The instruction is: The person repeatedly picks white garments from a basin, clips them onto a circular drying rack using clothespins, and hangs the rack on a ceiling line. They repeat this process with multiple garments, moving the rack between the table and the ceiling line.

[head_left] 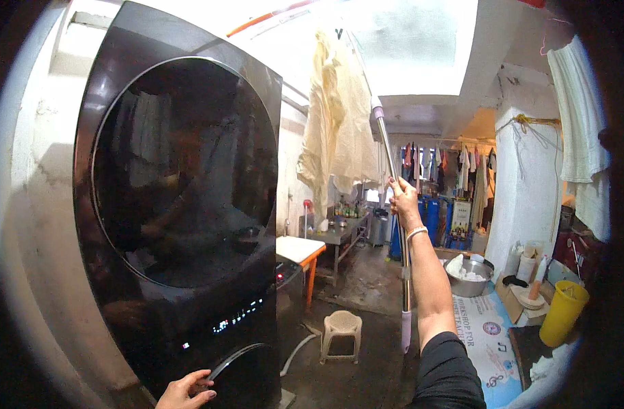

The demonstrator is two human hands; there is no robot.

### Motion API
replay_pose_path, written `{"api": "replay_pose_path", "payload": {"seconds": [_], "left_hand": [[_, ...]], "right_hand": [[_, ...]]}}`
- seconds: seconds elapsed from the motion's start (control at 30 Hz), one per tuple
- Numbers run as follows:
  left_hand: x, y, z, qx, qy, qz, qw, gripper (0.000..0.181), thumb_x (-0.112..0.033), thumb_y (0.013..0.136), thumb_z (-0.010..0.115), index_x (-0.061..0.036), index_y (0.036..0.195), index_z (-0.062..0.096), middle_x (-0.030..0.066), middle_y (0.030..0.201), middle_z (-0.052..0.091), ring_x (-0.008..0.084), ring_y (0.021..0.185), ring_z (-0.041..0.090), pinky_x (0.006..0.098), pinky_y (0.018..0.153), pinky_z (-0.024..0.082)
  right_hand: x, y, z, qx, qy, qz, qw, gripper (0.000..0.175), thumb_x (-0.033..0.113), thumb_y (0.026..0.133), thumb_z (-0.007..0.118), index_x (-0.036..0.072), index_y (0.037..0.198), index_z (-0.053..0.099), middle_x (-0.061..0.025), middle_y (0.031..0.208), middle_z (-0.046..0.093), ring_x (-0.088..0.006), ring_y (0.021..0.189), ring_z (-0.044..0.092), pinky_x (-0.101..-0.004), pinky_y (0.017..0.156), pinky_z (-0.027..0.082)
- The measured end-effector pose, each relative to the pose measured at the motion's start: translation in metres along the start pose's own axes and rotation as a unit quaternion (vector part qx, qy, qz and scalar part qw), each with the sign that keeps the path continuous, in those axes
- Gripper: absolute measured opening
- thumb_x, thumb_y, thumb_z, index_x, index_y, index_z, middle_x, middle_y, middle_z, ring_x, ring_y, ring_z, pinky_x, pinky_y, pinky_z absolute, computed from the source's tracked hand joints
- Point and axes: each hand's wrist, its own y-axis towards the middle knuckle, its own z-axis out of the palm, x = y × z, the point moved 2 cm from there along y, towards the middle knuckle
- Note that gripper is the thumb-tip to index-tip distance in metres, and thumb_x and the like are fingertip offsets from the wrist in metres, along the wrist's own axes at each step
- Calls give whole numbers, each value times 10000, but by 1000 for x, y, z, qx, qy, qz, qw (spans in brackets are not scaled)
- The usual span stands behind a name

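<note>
My right hand (405,203) is closed around a metal telescopic pole (385,138) with lilac grips, which slants upward to a cream cloth garment (337,112) hanging in the bright upper middle. Whether the pole's top touches the garment or its hanger is washed out by glare. At the lower left, my left hand (187,391) is at the rim of the lower round door (240,355) of a tall black laundry machine, its fingers slightly curled; whether they press on the rim is unclear. Above it are lit panel marks (238,315) and a large dark round door (184,174).
A beige plastic stool (341,332) stands on the floor beside a grey hose (294,355). To the right are a steel basin (469,286) holding white cloth and a yellow bucket (562,314). An orange-edged table (299,248), a metal counter (337,236) and hanging clothes stand farther back.
</note>
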Motion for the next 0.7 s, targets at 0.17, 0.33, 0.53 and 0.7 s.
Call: {"api": "replay_pose_path", "payload": {"seconds": [0.17, 0.33, 0.53, 0.7], "left_hand": [[11, 8, 23, 20, 38, -18, 999, 480, -93, 908, 717, -44, 1362, 568, 104, 1120, 711, 148, 999, 662, 298, 848, 539], [36, -3, 41, 83, 53, -64, 993, 496, -121, 903, 728, -61, 1369, 569, 134, 1110, 721, 176, 960, 685, 318, 839, 553], [54, -24, 50, 207, 66, -103, 971, 492, -186, 918, 728, -49, 1362, 567, 138, 1114, 710, 203, 984, 669, 347, 840, 544], [80, -37, 56, 348, 59, -146, 924, 578, -134, 897, 734, -2, 1408, 499, 189, 1186, 687, 212, 1031, 687, 323, 871, 552]], "right_hand": [[-9, -11, -31, -43, -80, -40, 995, 332, 371, 966, 672, 78, 1122, 657, 45, 527, 454, -73, 364, 390, -268, 338, 300], [-37, -110, -70, -68, -109, -18, 992, 341, 380, 997, 625, 74, 1141, 667, 45, 555, 484, -43, 411, 418, -238, 376, 321], [-54, -310, -89, -184, -137, 56, 972, 292, 359, 997, 640, 82, 907, 622, 78, 597, 438, -15, 497, 360, -229, 435, 288], [5, -496, -131, -281, -321, 99, 899, 453, 452, 942, 691, 26, 828, 590, 26, 581, 357, -64, 554, 322, -255, 480, 288]]}}
